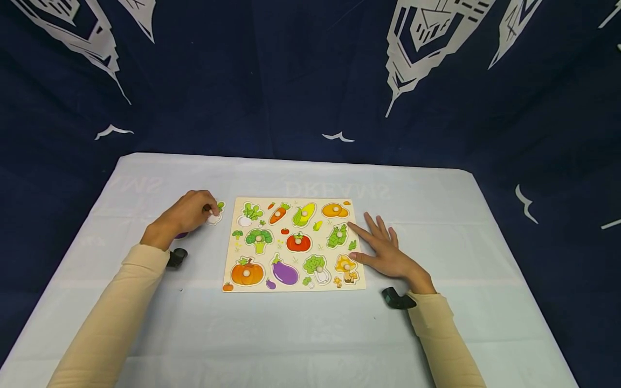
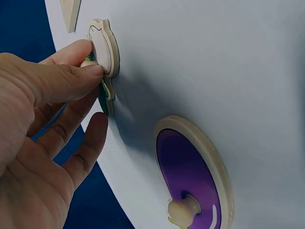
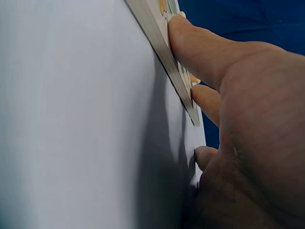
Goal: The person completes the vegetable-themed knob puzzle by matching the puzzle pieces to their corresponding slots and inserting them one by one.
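Note:
My left hand (image 1: 194,209) pinches the knob of a white-and-green turnip puzzle piece (image 2: 106,52) between thumb and forefinger, left of the wooden vegetable puzzle board (image 1: 271,229). Its other fingers spread loosely below. Close by on the table lies a purple eggplant piece (image 2: 188,176) with a round wooden knob, mostly hidden under the left wrist in the head view. At the board's right side, my right hand (image 1: 385,250) rests with fingers spread, thumb and forefinger touching the board's edge area. Pictures such as a pumpkin (image 1: 247,274), a tomato and a broccoli show on the board.
A white cloth covers the table (image 1: 291,339), which carries the board near its middle. Behind it hangs a dark blue curtain (image 1: 262,81) with white printed shapes. Black wrist devices (image 1: 399,298) are on both wrists.

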Demonstrator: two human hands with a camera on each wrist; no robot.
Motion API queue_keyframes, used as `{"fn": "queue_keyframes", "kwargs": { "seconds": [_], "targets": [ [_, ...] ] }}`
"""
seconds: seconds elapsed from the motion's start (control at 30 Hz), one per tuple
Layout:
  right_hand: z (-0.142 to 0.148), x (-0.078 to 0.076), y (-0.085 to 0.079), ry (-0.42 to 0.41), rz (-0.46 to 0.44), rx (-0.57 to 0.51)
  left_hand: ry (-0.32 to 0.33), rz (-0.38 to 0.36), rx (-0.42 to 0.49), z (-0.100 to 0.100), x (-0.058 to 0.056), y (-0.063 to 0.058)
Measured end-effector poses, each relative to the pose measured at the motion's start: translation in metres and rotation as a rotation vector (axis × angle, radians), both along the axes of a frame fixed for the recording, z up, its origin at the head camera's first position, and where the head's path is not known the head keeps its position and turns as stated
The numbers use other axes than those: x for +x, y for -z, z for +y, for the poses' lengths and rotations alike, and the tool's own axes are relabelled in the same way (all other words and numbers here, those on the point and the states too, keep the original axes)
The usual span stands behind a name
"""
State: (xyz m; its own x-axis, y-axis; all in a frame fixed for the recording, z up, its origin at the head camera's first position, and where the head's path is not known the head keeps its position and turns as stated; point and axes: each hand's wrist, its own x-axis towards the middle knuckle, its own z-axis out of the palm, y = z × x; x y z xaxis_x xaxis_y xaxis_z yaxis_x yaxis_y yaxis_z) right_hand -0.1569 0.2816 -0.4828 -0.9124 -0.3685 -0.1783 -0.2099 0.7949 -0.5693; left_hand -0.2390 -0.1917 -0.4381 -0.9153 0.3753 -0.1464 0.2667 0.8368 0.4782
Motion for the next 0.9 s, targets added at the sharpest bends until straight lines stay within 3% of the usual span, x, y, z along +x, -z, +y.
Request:
{"fn": "queue_keyframes", "kwargs": {
  "seconds": [0.33, 0.9],
  "targets": [
    [0.0, 0.0, -0.001, 0.004, -0.001, 0.002, 0.018, -0.002, 0.002, 0.001, -0.001, -0.001],
    [0.001, -0.001, -0.001, -0.003, -0.001, -0.007, 0.127, 0.032, 0.021, 0.021, -0.006, -0.011]
  ]
}}
